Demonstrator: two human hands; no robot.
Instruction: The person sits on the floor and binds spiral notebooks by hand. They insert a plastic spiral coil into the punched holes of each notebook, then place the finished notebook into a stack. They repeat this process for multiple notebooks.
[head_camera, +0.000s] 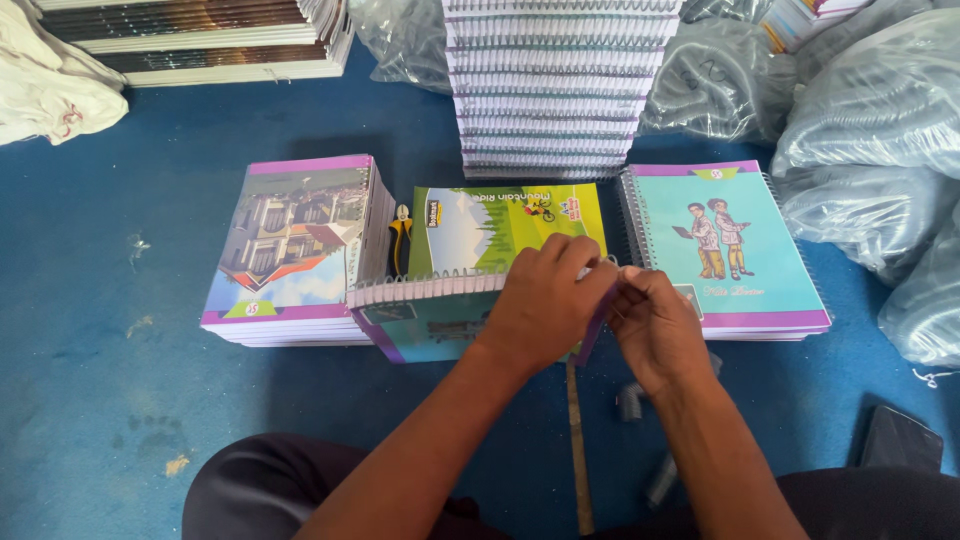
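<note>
Nearest the camera, the person's knees frame a blue floor, where a thin stick and a short grey piece lie just below the wrists. Both hands meet at the right end of the white wire coil that binds the notebook lying straight ahead. The left hand arches over the cover with its fingers curled down onto the coil end, closed on it. The right hand pinches together at that same end, though whether it grips the wire tip itself is hidden.

To do this well, it seems wise to press the book flat so the coil cannot roll, and to keep the pinch right at the last loop, where a small turn counts and the pages stay aligned.

Yellow-handled pliers stand just beside the notebook's far left corner, between it and a stack with a house cover. A green cover lies behind the hands, a teal-covered stack to the right. Beyond rises a tall pile of bound notebooks, with plastic bags at the far right.
</note>
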